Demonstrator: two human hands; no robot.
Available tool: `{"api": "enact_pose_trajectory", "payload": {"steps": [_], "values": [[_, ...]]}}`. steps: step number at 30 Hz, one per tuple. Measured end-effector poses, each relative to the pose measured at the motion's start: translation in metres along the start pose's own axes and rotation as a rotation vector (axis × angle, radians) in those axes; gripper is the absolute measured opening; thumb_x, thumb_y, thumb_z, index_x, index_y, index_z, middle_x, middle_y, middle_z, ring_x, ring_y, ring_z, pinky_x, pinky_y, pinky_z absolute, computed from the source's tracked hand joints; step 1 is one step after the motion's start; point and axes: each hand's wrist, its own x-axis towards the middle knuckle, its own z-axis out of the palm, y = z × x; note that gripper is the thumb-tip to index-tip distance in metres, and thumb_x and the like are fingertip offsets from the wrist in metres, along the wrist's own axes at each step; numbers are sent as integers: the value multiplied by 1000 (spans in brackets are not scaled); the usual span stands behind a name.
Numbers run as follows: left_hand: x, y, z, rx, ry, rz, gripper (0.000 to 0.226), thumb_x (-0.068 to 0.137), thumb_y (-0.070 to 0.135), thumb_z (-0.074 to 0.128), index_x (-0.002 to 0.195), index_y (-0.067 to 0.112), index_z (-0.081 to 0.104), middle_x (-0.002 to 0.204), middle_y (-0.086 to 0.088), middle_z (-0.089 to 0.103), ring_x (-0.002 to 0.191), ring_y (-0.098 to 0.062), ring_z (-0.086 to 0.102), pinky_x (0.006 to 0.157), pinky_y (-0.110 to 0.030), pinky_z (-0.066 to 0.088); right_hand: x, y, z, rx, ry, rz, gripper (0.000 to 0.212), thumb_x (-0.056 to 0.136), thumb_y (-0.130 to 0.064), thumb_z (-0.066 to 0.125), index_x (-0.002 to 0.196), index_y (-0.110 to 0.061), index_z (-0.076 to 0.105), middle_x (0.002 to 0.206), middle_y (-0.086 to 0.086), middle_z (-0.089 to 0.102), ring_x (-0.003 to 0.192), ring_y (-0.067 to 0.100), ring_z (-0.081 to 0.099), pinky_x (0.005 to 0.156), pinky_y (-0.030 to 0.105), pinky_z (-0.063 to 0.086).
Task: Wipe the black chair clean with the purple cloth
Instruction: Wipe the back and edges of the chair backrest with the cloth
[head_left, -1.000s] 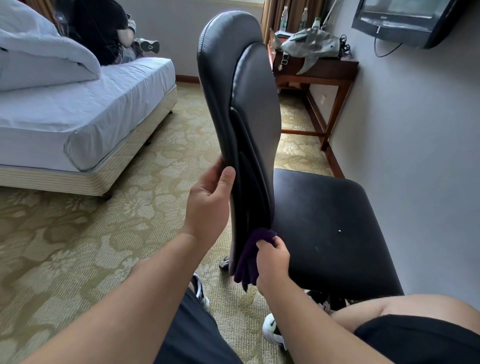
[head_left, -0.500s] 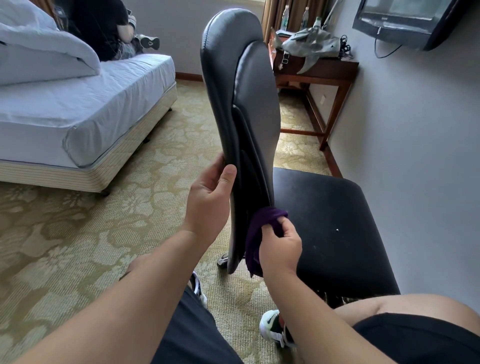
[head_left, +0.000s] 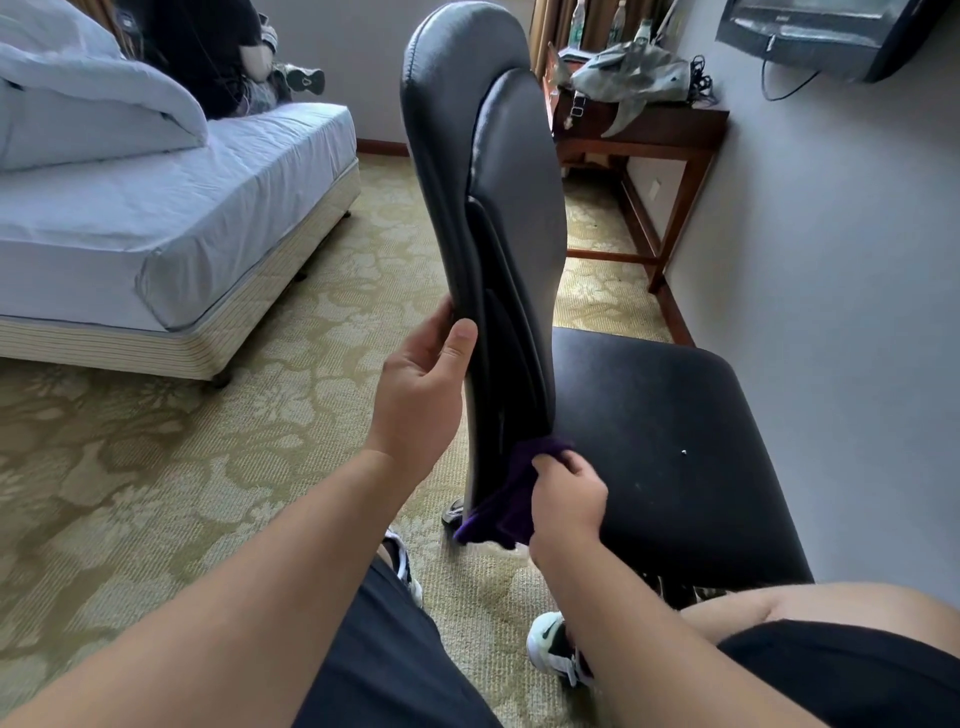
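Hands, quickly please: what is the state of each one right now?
Left hand: closed, gripping the backrest edge of the black chair.
Right hand: closed, holding the purple cloth against the backrest's lower end.

Patterned carpet (head_left: 182, 493); bed (head_left: 156, 208) left; wooden desk (head_left: 649, 130), grey wall (head_left: 831, 312) right.

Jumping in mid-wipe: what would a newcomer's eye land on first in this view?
The tall black leather chair back rises through the centre, seen nearly edge-on, with the left hand gripping its near edge halfway up. At its base the right hand holds the bunched purple cloth against it, beside the black padded seat. A white-sheeted bed fills the left side.
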Motion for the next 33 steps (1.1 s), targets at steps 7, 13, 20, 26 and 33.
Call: {"api": "enact_pose_trajectory", "payload": {"steps": [7, 13, 20, 26, 33], "values": [[-1, -3, 2, -23, 8, 6, 30, 104, 17, 54, 131, 26, 64, 127, 7, 71, 124, -9, 62, 114, -41, 42, -15, 21, 11, -94, -147, -46, 17, 82, -18, 63, 78, -32, 72, 56, -2, 59, 48, 19, 48, 44, 29, 40], [4, -1, 1, -13, 21, -17, 26, 104, 20, 54, 122, 35, 67, 124, 11, 72, 121, -5, 63, 113, -40, 42, -20, 25, 19, -116, -194, -53, 17, 83, -17, 58, 75, -26, 71, 54, -8, 55, 39, 17, 51, 41, 25, 40], [7, -4, 1, -24, 1, 1, 35, 105, 19, 52, 139, 19, 60, 129, 5, 70, 124, -11, 62, 113, -41, 43, -56, -23, 34, -36, -203, -399, 9, 83, -29, 63, 78, -27, 69, 65, -12, 60, 67, 14, 53, 69, 39, 51], [5, -8, 1, -59, -4, 13, 36, 105, 17, 53, 139, 18, 60, 126, 5, 71, 121, -10, 64, 107, -29, 47, -69, -40, 32, -38, -223, -629, 7, 89, -30, 75, 92, -30, 69, 77, -4, 72, 70, 15, 68, 69, 30, 58], [5, -9, 0, -44, 10, 14, 36, 105, 17, 51, 140, 17, 59, 129, 5, 70, 124, -11, 62, 112, -37, 44, -50, -17, 29, -18, -209, -720, 25, 95, -1, 65, 87, -24, 62, 63, -20, 64, 46, -10, 54, 50, 5, 43]]}}
